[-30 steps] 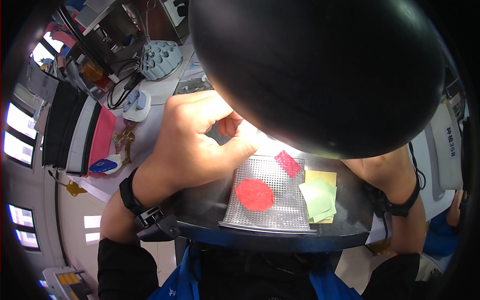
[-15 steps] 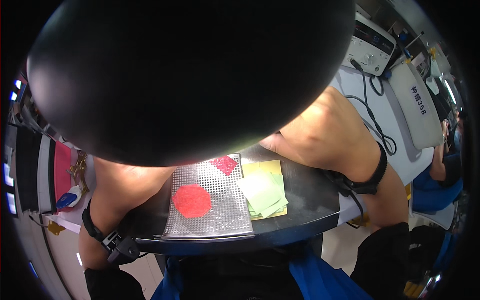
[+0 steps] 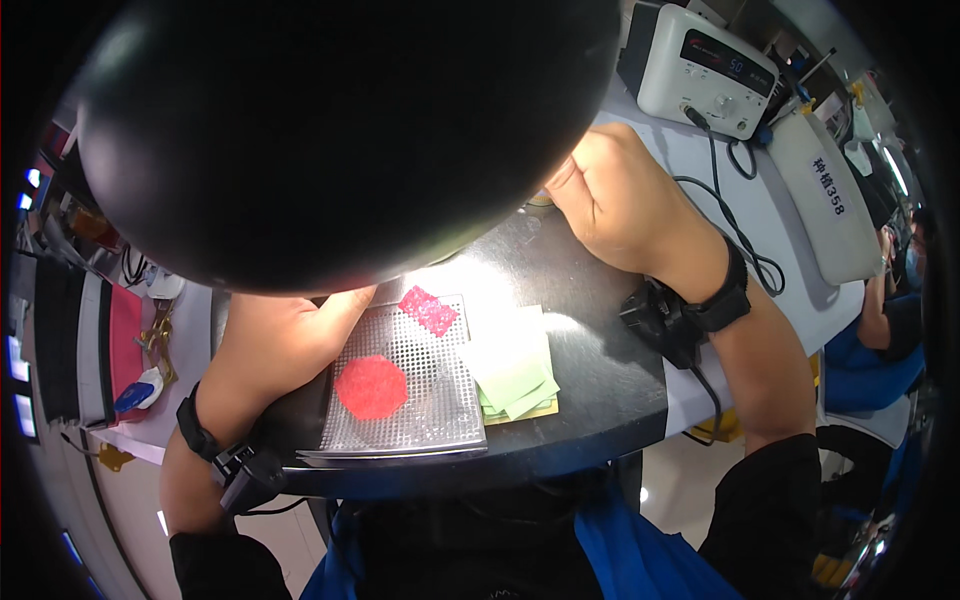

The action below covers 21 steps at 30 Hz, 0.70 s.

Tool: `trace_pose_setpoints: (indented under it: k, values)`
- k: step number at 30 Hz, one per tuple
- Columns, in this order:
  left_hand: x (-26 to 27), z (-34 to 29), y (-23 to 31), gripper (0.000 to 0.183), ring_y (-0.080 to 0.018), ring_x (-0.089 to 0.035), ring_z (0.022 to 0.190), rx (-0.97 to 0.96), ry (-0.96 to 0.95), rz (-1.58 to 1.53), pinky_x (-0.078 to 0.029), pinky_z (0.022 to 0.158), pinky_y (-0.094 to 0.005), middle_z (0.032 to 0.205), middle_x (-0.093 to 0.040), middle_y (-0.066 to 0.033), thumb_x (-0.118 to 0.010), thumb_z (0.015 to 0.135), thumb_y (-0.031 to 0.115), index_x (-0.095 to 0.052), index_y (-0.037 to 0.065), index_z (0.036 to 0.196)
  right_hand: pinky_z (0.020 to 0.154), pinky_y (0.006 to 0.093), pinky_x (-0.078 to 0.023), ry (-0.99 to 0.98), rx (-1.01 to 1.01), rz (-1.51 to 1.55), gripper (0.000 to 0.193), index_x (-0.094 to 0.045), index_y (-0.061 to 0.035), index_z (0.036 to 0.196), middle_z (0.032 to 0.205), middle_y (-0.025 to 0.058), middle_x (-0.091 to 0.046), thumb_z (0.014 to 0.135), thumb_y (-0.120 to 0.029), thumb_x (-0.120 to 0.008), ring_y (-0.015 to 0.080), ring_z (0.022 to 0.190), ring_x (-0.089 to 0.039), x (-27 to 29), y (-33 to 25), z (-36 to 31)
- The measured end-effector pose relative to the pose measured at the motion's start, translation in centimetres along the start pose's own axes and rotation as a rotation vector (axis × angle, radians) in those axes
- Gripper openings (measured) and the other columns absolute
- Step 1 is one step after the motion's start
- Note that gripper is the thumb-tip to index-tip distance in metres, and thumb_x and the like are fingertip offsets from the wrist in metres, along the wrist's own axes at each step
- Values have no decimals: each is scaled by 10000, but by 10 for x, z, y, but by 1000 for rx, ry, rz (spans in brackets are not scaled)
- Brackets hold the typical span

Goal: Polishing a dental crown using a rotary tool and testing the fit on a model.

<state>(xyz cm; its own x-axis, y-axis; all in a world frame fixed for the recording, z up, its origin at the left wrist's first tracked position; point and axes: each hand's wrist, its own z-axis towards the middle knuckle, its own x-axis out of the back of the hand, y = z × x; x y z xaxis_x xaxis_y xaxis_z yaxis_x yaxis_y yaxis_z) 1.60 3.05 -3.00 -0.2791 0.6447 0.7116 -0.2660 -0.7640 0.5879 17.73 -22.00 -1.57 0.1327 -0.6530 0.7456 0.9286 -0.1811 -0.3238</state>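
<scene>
A large black rounded shape (image 3: 340, 140) hides much of the upper left and the fingers of both hands. My left hand (image 3: 285, 340) rests at the left edge of a perforated metal plate (image 3: 430, 370); only its thumb shows, reaching over the plate's far edge. On that plate lie a red, roughly round piece (image 3: 371, 387) and a smaller crimson, glittery piece (image 3: 428, 310). My right hand (image 3: 618, 200) is farther off to the right, curled, with thumb and forefinger close together beside a small yellowish thing (image 3: 541, 198). What it grips is hidden.
Light green square sheets (image 3: 512, 370) lie right of the plate on a dark worktop (image 3: 590, 370). A white control box (image 3: 708, 75) with a black cable stands at the far right, near a pale case (image 3: 815, 200). Gold-coloured metal parts (image 3: 157, 335) sit left. Another person (image 3: 885, 325) is at the right.
My right hand has moved farther away and slightly right, showing more of itself. The left thumb has come into view over the plate. The view has shifted, and the crimson piece appears turned.
</scene>
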Motion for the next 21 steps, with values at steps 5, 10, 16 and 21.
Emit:
trace_pose_setpoints:
  k: [5,10,16,21]
  values:
    - [1,2,0,140,-31,-467,694,-32,1,-12,-306,566,-216,938,-686,34,-749,948,157,-733,72,1058,633,410,-503,-104,-269,145,345,-639,23,975,717,210,-675,1081,-284,-522,326,668,-690,5,-1,5]
    - [1,0,-6,148,-25,-472,709,-41,-10,-21,-307,573,-211,949,-676,29,-743,950,154,-727,66,1069,640,415,-506,-23,-152,148,332,-603,6,1091,704,229,-656,1056,-322,-571,360,688,-691,-4,-1,3]
    - [-5,3,-13,143,-81,-523,894,50,-26,-191,-429,769,-237,977,-649,1,-733,945,116,-684,28,1047,586,458,-485,-63,-138,-17,338,-608,3,1034,652,216,-630,1067,-329,-555,411,630,-650,-13,-9,4]
    - [-6,13,16,202,-106,-568,856,-47,-98,-243,-487,792,-254,961,-649,-11,-809,887,93,-683,33,1034,597,436,-478,179,-289,175,433,-614,34,998,700,219,-650,1104,-362,-475,366,630,-652,-19,-13,10]
